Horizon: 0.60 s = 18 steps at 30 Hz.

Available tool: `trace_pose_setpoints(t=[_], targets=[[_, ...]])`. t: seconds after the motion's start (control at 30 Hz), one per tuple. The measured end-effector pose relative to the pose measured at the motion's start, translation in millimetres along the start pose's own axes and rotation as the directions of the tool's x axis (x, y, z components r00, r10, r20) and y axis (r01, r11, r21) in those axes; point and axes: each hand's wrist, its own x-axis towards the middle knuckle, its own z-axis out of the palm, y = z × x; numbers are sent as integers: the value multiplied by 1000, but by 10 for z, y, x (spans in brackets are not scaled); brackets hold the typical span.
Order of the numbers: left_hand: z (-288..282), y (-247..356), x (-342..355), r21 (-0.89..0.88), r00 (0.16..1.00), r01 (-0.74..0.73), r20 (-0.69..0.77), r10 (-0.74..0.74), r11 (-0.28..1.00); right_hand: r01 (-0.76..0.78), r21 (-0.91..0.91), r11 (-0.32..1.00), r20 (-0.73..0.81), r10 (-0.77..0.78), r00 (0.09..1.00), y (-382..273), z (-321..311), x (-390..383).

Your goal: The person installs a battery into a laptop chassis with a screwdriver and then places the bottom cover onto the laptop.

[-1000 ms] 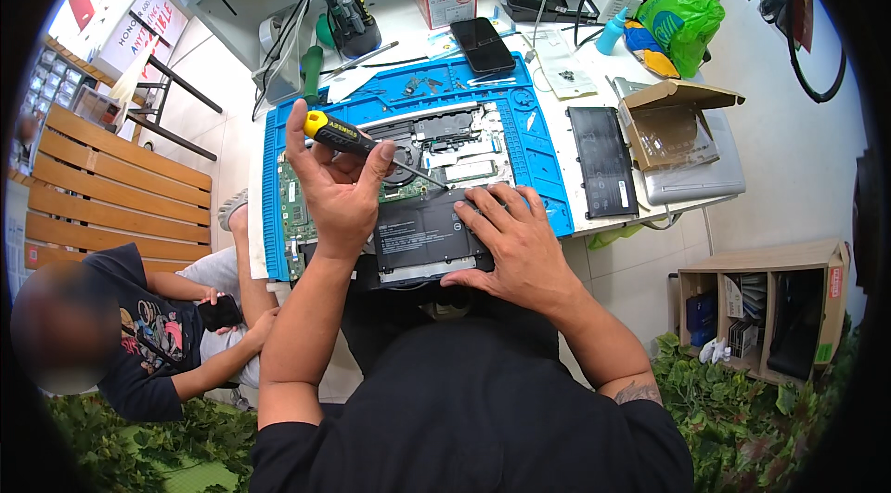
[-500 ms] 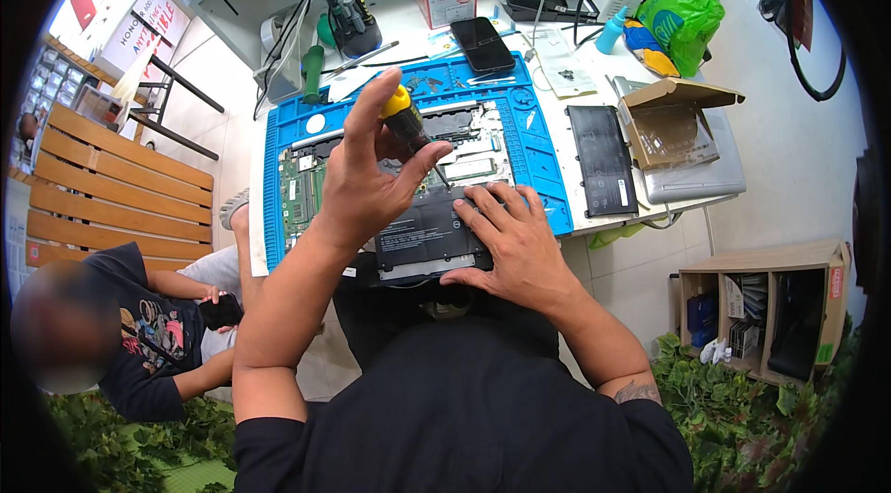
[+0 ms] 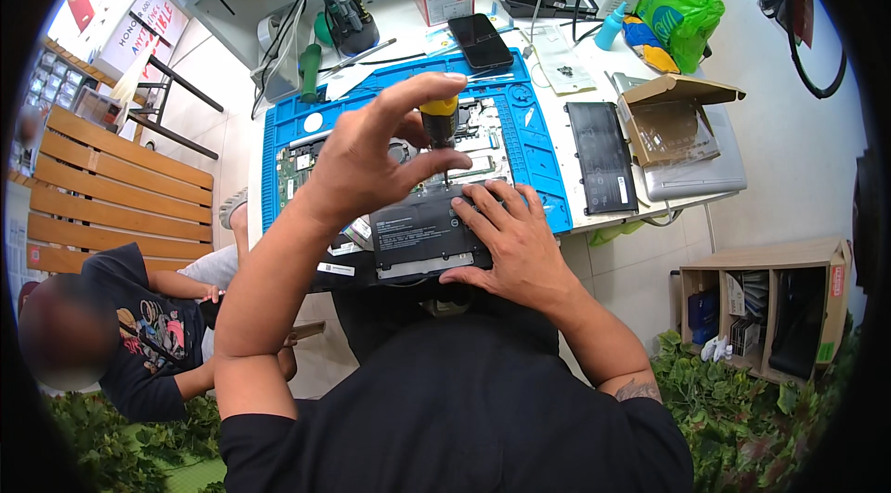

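Observation:
My left hand (image 3: 367, 154) is closed around a screwdriver (image 3: 440, 126) with a yellow and black handle. It stands nearly upright, and its tip meets the upper edge of a black laptop battery (image 3: 418, 231). That battery lies in an opened laptop (image 3: 489, 136), whose circuit boards are exposed and partly covered by my left hand and forearm. My right hand (image 3: 524, 247) rests flat on the battery's right end, fingers spread and the thumb near its lower edge. Under the laptop is a blue repair mat (image 3: 548, 177).
Right of the mat lie another black battery (image 3: 601, 159), an open cardboard box (image 3: 670, 126) and a silver laptop (image 3: 701, 179). A phone (image 3: 480, 41), a green-handled tool (image 3: 310, 75) and a tool holder (image 3: 353, 29) sit toward the back. A seated person (image 3: 139, 330) is at left.
My left hand has shifted right and tipped the screwdriver from a slant to nearly upright. The right hand stays on the battery. The seated person's arm has moved.

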Motion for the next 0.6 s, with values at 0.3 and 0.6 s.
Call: trace_pose_setpoints(t=[0.3, 0.6], targets=[[-513, 357, 623, 232, 911, 64, 384, -152, 970, -15, 17, 1000, -33, 15, 999, 46, 49, -145], [-478, 411, 835, 268, 828, -217, 560, 31, 939, -25, 36, 999, -107, 29, 994, 75, 6, 2]])
